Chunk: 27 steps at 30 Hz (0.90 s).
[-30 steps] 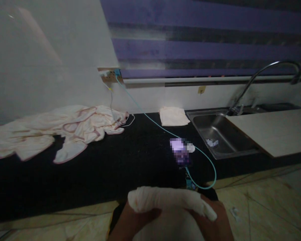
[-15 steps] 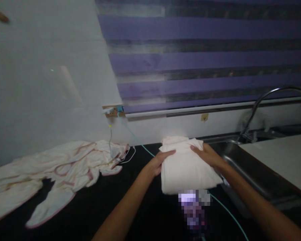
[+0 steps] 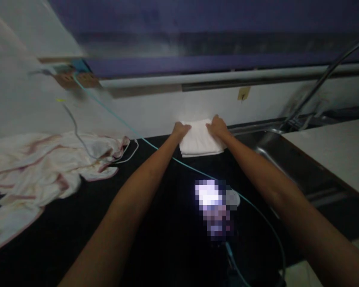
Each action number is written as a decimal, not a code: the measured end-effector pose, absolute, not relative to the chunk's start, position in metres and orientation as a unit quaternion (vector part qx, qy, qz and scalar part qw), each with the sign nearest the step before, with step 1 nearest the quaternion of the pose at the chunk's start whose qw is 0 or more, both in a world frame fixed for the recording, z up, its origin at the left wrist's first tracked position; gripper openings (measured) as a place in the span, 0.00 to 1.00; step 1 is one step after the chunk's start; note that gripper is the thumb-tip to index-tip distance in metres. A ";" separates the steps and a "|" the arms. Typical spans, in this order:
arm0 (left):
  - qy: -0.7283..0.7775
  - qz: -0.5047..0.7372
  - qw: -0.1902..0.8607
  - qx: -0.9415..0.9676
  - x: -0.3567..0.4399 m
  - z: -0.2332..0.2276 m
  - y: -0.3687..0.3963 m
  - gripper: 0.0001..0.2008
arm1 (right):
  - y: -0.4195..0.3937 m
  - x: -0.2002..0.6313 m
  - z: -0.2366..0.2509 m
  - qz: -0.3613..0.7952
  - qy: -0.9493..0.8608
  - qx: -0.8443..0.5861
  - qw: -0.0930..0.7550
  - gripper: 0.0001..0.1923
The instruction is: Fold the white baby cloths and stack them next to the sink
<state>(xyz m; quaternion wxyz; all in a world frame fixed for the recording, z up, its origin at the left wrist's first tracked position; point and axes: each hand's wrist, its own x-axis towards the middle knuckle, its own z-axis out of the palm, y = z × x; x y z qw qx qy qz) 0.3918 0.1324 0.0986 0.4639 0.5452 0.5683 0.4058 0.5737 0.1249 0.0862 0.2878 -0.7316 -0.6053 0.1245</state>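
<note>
A thin teal cable point(image 3: 155, 148) is curving across the matte black counter point(image 3: 155, 223). Beyond it, the left hand point(image 3: 180, 129) and right hand point(image 3: 217, 124) are pressing flat, fingers spread, on the soft folded white cloth stack point(image 3: 199, 142), which is sitting square against the back wall, just beside the steel sink point(image 3: 269, 144). Crumpled pink-edged cloths point(image 3: 42, 167) are lying well apart leftward.

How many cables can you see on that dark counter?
2. A teal cable runs from the wall outlet across the counter toward the front edge; a white cable drops from the outlet over the crumpled cloth. Others may be hidden.
</note>
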 end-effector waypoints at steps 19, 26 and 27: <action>0.573 0.126 0.020 0.810 0.395 0.042 0.153 0.34 | 0.140 0.549 0.015 -0.015 -0.752 -0.643 0.143 0.33; 0.486 0.097 0.041 0.867 0.395 0.040 0.142 0.36 | 0.147 0.550 0.010 -0.010 -0.753 -0.641 0.148 0.33; 0.487 0.079 0.061 0.868 0.395 0.040 0.141 0.36 | 0.148 0.550 0.009 -0.012 -0.754 -0.640 0.150 0.33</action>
